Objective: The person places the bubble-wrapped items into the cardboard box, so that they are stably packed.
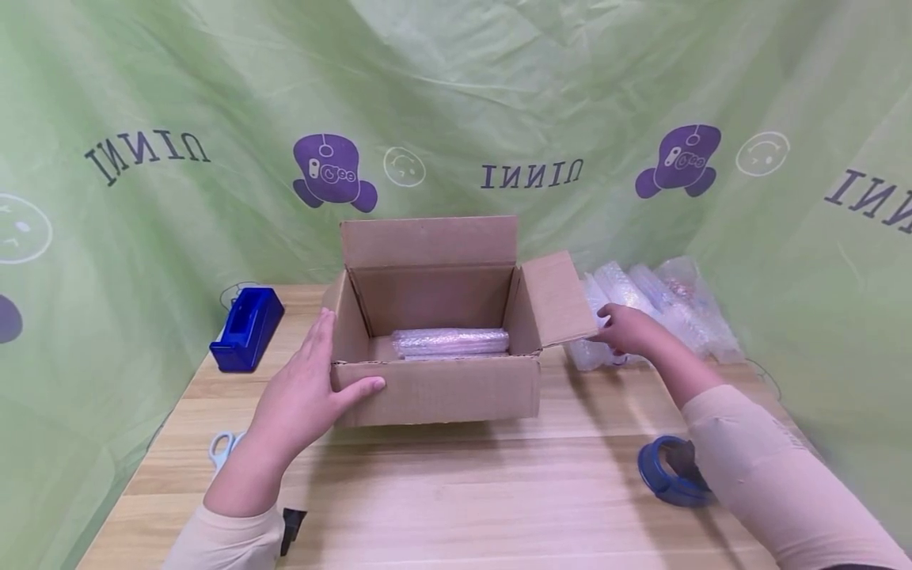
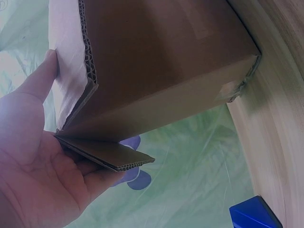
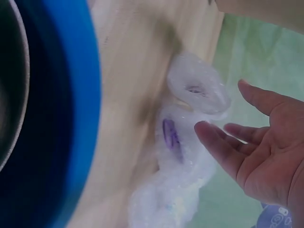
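In the head view, an open cardboard box (image 1: pixel 438 393) is held at its near left corner by the left hand (image 1: pixel 295 404). Inside, a bubble-wrapped roll (image 1: pixel 450 342) is seen near the front wall. More wrapped bundles (image 1: pixel 623 286) are piled past the right flap (image 1: pixel 559 299), and the right hand (image 1: pixel 630 329) is held near them. The box should be kept still, and the flap should be passed with care, since it sticks out. Open room is seen in front of the box, but the blue tape ring (image 1: pixel 659 483) could be bumped by the right sleeve (image 1: pixel 765 467).

In the left wrist view, the thumb is pressed on the front of the box and the fingers are tucked behind the side flap (image 2: pixel 104 154). Its cut edge is bare.

In the right wrist view, the fingers are spread wide, and nothing is held. Whether a bundle is touched cannot be told. A bundle would best be squeezed softly around its middle.
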Tool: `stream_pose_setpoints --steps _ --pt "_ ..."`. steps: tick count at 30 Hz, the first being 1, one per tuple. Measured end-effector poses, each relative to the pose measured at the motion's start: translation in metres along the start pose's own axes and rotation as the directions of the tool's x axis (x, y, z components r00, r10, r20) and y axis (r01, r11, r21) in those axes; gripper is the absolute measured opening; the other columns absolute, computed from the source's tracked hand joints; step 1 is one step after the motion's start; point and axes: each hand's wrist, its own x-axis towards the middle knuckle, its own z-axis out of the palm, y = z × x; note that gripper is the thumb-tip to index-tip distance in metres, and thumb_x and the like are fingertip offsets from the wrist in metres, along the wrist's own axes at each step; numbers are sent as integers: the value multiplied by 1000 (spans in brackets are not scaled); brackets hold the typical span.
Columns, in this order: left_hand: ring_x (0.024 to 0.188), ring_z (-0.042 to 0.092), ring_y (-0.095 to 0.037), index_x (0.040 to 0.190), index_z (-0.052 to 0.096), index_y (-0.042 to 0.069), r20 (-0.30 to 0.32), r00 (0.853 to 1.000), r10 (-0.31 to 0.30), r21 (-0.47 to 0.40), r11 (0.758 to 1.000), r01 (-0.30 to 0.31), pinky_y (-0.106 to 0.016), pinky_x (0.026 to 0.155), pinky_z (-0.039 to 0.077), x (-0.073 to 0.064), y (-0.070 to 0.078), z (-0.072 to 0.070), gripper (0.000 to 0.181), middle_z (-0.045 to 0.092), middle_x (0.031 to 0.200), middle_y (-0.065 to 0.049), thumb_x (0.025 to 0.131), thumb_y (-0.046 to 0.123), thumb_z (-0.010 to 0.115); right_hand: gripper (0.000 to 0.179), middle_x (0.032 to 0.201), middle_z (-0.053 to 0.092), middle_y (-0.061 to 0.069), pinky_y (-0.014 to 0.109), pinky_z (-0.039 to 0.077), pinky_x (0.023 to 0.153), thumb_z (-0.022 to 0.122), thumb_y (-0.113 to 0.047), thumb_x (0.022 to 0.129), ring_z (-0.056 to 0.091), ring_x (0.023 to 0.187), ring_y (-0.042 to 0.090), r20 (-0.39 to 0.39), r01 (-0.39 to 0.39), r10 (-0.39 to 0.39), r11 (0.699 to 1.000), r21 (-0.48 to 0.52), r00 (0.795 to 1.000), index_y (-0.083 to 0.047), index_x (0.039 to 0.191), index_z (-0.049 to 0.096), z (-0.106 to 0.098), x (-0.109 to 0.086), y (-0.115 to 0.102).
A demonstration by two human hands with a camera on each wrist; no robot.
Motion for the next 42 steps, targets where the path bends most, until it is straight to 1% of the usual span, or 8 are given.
stream_pose_setpoints --steps 4,6,9,16,23,31,36,42 --pt "148 21 -41 158 0 6 -1 1000 2 0 1000 -2 -64 112 29 0 0 0 121 8 165 -16 79 80 54 59 65 63 13 29 51 58 69 -27 89 64 56 21 17 -6 6 1000 -5 1000 17 122 47 5 3 2" --pt "148 21 -41 158 0 6 -2 1000 3 0 1000 -3 -64 112 29 0 0 0 121 8 165 -16 79 80 54 58 63 63 11 28 50 57 69 -26 89 64 55 20 22 -10 10 1000 -1 1000 17 122 47 6 4 3" --pt "148 21 -40 158 1 6 -2 1000 7 1 1000 -7 -63 112 28 0 0 0 121 9 165 -16 79 80 55 55 70 66 14 29 52 57 69 -23 90 65 56 19 25 -19 18 1000 15 1000 17 121 48 8 6 4" --pt "148 21 -41 158 2 6 2 1000 10 3 1000 -10 -64 112 29 0 1 0 120 9 165 -16 79 79 55 44 110 62 35 31 58 63 66 -10 87 68 63 19 -27 -13 13 1000 21 1000 17 118 52 3 3 11" --pt "148 21 -41 158 1 6 1 1000 5 -1 1000 -5 -64 112 29 0 1 -1 120 9 164 -17 79 79 55 41 108 58 34 36 61 65 62 -3 87 65 67 18 -33 -17 22 990 139 999 19 121 51 -7 -5 13" --pt "148 21 -41 158 1 6 3 1000 3 0 1000 -3 -64 112 29 0 0 0 121 9 164 -17 78 79 55 44 108 56 31 34 61 68 58 -3 93 65 72 17 -58 35 -24 981 191 998 19 129 46 -33 -14 13" --pt "148 20 -41 158 1 7 2 1000 5 -1 1000 -5 -63 112 29 0 0 1 121 9 164 -17 78 79 55 44 113 53 30 30 60 71 55 -1 96 64 78 17 -111 61 -33 965 256 993 16 134 42 -50 -20 11" --pt "148 21 -41 158 1 6 1 1000 3 2 1000 -3 -63 112 29 0 0 0 121 9 164 -17 78 79 55 45 117 54 30 25 59 70 56 -4 97 62 79 8 -208 91 -36 960 264 977 13 136 43 -67 -25 4"
